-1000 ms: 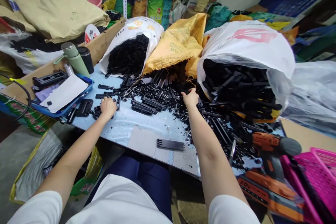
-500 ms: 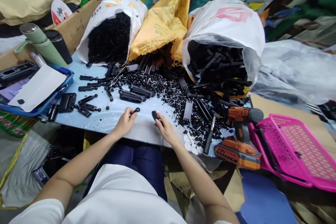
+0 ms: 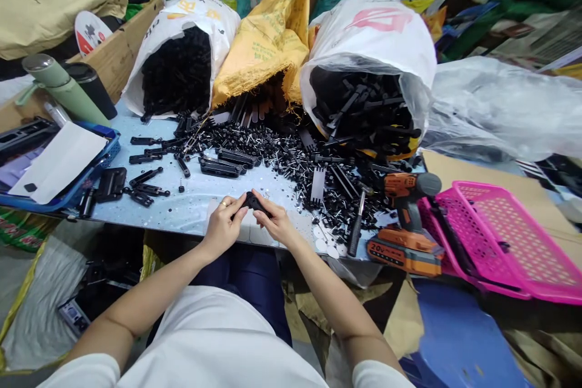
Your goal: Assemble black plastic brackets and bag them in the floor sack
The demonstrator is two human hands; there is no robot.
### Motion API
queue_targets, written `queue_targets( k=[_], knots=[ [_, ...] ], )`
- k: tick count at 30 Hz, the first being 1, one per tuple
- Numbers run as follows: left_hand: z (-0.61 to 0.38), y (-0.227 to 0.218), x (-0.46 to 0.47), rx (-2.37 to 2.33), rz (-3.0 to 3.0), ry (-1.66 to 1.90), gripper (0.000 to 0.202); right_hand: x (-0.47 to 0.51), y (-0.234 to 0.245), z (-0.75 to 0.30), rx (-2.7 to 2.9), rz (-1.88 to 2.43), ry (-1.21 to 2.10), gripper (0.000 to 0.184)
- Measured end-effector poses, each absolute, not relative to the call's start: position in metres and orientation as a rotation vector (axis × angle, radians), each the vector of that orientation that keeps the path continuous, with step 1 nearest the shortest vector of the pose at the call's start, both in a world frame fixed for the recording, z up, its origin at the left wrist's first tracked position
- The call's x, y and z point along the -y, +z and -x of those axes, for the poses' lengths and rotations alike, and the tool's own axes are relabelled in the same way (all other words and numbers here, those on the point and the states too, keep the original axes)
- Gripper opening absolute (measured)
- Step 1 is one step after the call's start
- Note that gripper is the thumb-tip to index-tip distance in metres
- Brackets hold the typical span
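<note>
Left hand [image 3: 222, 225] and right hand [image 3: 276, 225] both pinch small black part [image 3: 251, 201], just above near edge of tabletop [image 3: 200, 201], well left of orange drill [image 3: 408, 195]. I judge grip fingertip-only: slip could drop part off edge, or into loose black pieces [image 3: 291, 157] nearer drill.

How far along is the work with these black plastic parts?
Possibly done: a few long black bars lie side by side on the table. In hand: left hand and right hand pinch one small black part together. Left: a big loose pile and three open sacks holding parts.
</note>
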State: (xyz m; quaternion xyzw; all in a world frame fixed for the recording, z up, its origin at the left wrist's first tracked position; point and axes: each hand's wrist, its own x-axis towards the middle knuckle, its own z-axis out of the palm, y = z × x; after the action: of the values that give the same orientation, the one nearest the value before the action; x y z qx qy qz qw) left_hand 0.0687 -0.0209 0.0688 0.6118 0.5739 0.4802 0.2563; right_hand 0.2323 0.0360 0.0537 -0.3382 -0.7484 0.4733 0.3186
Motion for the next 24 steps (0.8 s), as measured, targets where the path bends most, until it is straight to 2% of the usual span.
queue_targets(
  k=[4, 8, 11, 13, 15, 17, 18, 21, 24],
  knots=[
    [-0.082, 0.071, 0.018, -1.577, -1.588, 1.653, 0.035, -0.019, 0.048, -0.213, 1.819, 0.868, 1.101, 0.053],
    [-0.071, 0.064, 0.011, -1.448, -1.705, 1.587, 0.032, -0.012, 0.043, -0.202, 1.907, 0.873, 0.998, 0.056],
    [-0.063, 0.048, 0.013, -1.624, -1.645, 1.515, 0.035, -0.034, 0.041, -0.208, 2.156, 0.918, 0.976, 0.056],
    [-0.058, 0.038, 0.015, -1.823, -1.673, 1.353, 0.041, -0.067, 0.043, -0.226, 2.308, 1.087, 0.915, 0.049],
    [-0.053, 0.032, 0.015, -1.885, -1.926, 1.041, 0.047, -0.113, 0.050, -0.255, 2.229, 1.478, 0.710, 0.040],
    [-0.050, 0.031, 0.010, -1.712, -2.297, 0.665, 0.049, -0.162, 0.060, -0.292, 1.910, 1.929, 0.338, 0.033],
    [-0.049, 0.032, 0.005, -1.579, -2.450, 0.493, 0.047, -0.186, 0.066, -0.311, 1.802, 2.035, 0.270, 0.033],
    [-0.050, 0.036, -0.008, -1.364, -2.670, 0.138, 0.041, -0.239, 0.080, -0.353, 1.544, 2.255, 0.236, 0.032],
    [-0.056, 0.040, -0.011, -1.499, -2.692, -0.008, 0.039, -0.264, 0.081, -0.373, 1.382, 2.358, 0.316, 0.034]
  ],
)
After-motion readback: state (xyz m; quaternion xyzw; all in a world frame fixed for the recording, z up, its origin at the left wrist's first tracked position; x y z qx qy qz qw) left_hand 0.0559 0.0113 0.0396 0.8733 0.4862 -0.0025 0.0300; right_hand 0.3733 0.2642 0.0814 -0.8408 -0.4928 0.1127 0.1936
